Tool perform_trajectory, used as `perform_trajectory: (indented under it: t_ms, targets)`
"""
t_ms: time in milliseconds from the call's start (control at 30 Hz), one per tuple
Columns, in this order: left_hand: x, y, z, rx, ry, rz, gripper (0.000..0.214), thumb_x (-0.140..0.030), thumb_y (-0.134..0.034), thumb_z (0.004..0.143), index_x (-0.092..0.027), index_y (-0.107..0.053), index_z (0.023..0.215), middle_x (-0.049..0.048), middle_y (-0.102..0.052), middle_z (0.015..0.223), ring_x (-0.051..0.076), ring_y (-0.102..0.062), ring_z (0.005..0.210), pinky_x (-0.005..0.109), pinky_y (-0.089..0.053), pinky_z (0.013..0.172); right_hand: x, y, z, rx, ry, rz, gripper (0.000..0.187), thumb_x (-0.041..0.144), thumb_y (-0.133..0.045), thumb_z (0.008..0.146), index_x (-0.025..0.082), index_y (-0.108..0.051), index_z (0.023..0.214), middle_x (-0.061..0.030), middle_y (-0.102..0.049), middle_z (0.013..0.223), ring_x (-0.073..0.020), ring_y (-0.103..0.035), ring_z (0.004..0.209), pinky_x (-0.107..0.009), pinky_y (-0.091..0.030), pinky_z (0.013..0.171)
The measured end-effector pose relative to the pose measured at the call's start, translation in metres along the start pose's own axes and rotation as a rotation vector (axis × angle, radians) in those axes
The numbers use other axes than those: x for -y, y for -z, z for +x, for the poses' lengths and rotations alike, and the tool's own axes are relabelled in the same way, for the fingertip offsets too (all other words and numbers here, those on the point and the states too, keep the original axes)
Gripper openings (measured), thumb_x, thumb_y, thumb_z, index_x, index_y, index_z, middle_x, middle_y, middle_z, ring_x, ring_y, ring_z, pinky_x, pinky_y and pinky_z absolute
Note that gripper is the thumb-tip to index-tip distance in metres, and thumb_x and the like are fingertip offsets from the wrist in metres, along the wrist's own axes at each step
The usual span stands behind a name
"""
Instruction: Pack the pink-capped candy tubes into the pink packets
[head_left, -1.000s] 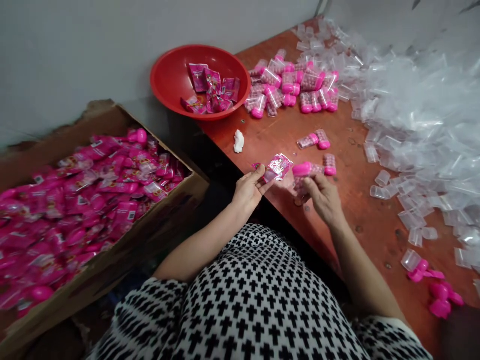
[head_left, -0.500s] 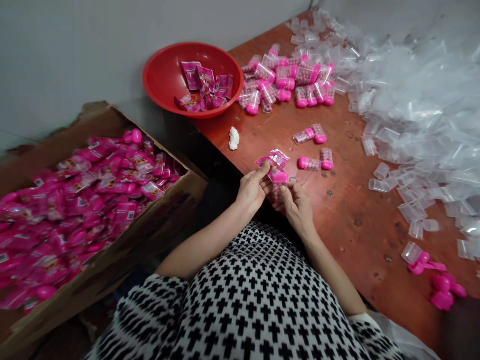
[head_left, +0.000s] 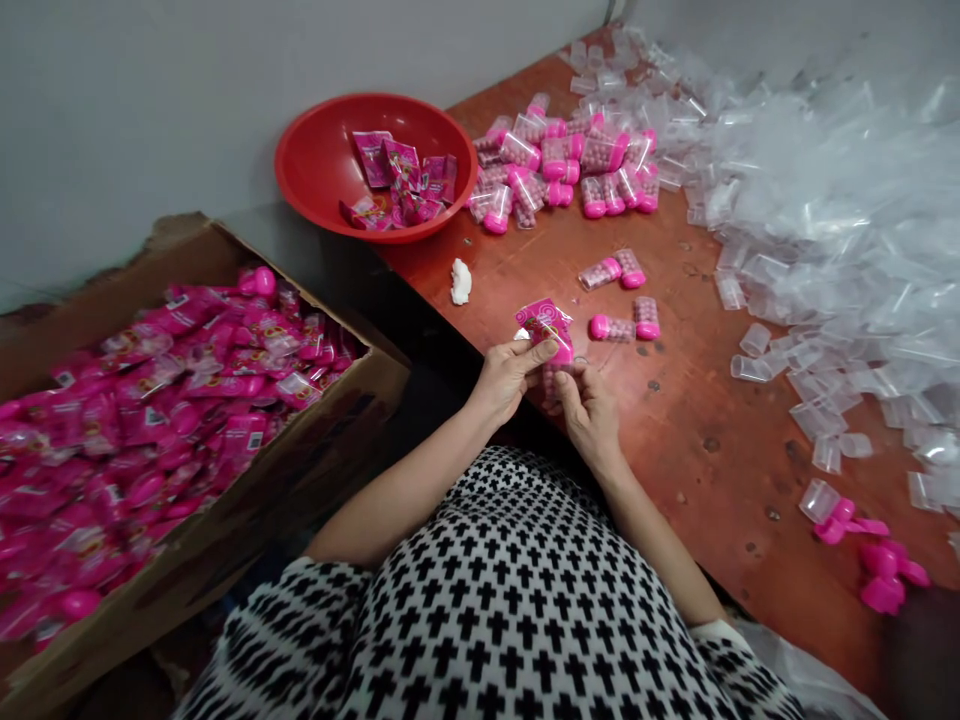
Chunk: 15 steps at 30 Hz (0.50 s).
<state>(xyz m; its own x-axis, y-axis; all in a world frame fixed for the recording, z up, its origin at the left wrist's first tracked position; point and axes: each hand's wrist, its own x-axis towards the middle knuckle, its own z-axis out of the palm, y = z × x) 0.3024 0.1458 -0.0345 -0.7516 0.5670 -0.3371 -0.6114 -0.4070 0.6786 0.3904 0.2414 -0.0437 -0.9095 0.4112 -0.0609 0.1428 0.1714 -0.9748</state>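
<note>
Nearer the person than the red bowl (head_left: 309,165) and to its right, the two hands meet at the edge of the tabletop (head_left: 697,370). The left hand (head_left: 511,376) is pinched on a pink packet (head_left: 546,313), thumb on top, while the right hand (head_left: 592,412) grips a pink-capped jar (head_left: 562,348). Packet and jar overlap, the cap lying toward the packet, probably so that both can be steadied together. Fingers cover much of the jar; I cannot tell whether it is inside the packet or only against it.

Four loose jars (head_left: 615,328) lie between the hands and the jar pile (head_left: 544,155) just right of the bowl, perhaps set apart for easy reach. More packets (head_left: 403,165) lie inside the bowl. A white lump (head_left: 460,282) sits between bowl and hands, close to the straight path. Clear cups (head_left: 825,210) spread far right of the bowl, past the jar pile; pink plastic parts (head_left: 885,575) lie well apart from it, toward the person. On the bowl's near left stands a cardboard box (head_left: 337,420) heaped with pink packs (head_left: 157,420).
</note>
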Motion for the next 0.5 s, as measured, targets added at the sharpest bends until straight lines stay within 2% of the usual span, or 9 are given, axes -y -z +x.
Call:
perform_trajectory:
  t_ms: [200,267,400,433,500]
  targets:
    - [-0.0088,0.0024,0.0031,0.069,0.022,0.134,0.034,-0.036,-0.084,0.056,-0.010,-0.063,0.059,0.0016,-0.060,0.053,0.012,-0.056,0.046,0.026,-0.046,0.047,0.0019,0.0011,0.0055,0.126,-0.102,0.321,0.029,0.050,-0.055,0.084,0.021,-0.055,0.089,0.0034,-0.062,0.068,-0.0095,-0.057,0.047,-0.022,-0.049,0.043]
    - [-0.0084,0.0017,0.0044,0.053,-0.003,0.152,0.032,-0.034,-0.084,0.056,-0.009,-0.064,0.059,0.0022,-0.061,0.055,0.012,-0.057,0.048,0.026,-0.047,0.050,0.0006,0.0015,0.0057,0.072,-0.062,0.246,0.028,0.049,-0.055,0.085,0.022,-0.056,0.091,0.0024,-0.063,0.070,-0.0103,-0.059,0.050,-0.023,-0.050,0.046]
    - [-0.0036,-0.0018,0.0054,0.002,-0.050,0.130,0.030,-0.034,-0.083,0.056,-0.010,-0.067,0.061,0.0018,-0.062,0.056,0.009,-0.055,0.049,0.023,-0.046,0.052,-0.0023,0.0010,0.0036,-0.092,0.065,-0.092,0.027,0.047,-0.055,0.086,0.023,-0.059,0.097,-0.0008,-0.065,0.078,-0.0131,-0.062,0.063,-0.028,-0.053,0.060]
    - [-0.0029,-0.0026,0.0053,-0.003,-0.056,0.129,0.029,-0.034,-0.083,0.057,-0.010,-0.067,0.061,0.0014,-0.061,0.056,0.008,-0.054,0.048,0.022,-0.046,0.051,-0.0028,0.0003,0.0035,-0.108,0.078,-0.122,0.027,0.046,-0.054,0.086,0.023,-0.059,0.098,-0.0013,-0.066,0.080,-0.0134,-0.062,0.064,-0.028,-0.053,0.061]
    - [-0.0034,-0.0034,0.0049,0.002,-0.053,0.137,0.030,-0.034,-0.083,0.057,-0.010,-0.066,0.060,0.0008,-0.059,0.053,0.008,-0.053,0.045,0.022,-0.045,0.047,-0.0031,-0.0015,0.0046,-0.078,0.053,-0.040,0.027,0.047,-0.053,0.087,0.022,-0.058,0.097,-0.0012,-0.065,0.079,-0.0130,-0.061,0.061,-0.027,-0.052,0.057]
